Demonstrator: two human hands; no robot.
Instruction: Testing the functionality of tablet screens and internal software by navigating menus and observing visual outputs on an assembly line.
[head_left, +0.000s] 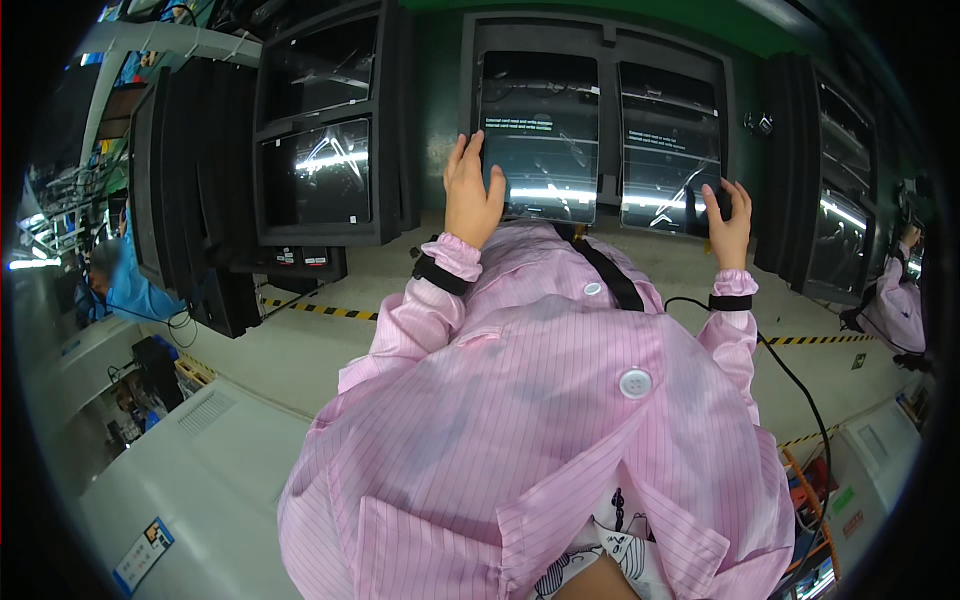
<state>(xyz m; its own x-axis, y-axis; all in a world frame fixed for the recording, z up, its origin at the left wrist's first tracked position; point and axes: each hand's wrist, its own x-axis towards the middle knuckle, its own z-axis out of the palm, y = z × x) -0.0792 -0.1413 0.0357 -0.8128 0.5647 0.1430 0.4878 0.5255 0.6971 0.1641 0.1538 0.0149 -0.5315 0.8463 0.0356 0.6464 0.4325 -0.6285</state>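
Two dark tablets lie side by side in a black foam tray before me, the left tablet [540, 155] and the right tablet [668, 165]. Their screens are lit dimly, each with small lines of text, and they reflect a bright ceiling lamp. My left hand [472, 195] rests by the left tablet's lower left edge, fingers stretched out and thumb toward the glass. At the right tablet's lower right corner is my right hand [730, 220], its thumb and fingers apart. Whether either hand presses on the glass or the tray [608, 60] cannot be made out.
Another black tray [390, 120] with two dark tablets sits on the left, and one more tray [795, 170] with tablets on the right. A black cable [805, 390] runs down at my right. People [145, 285] work at both sides. Yellow-black tape [330, 309] marks the floor.
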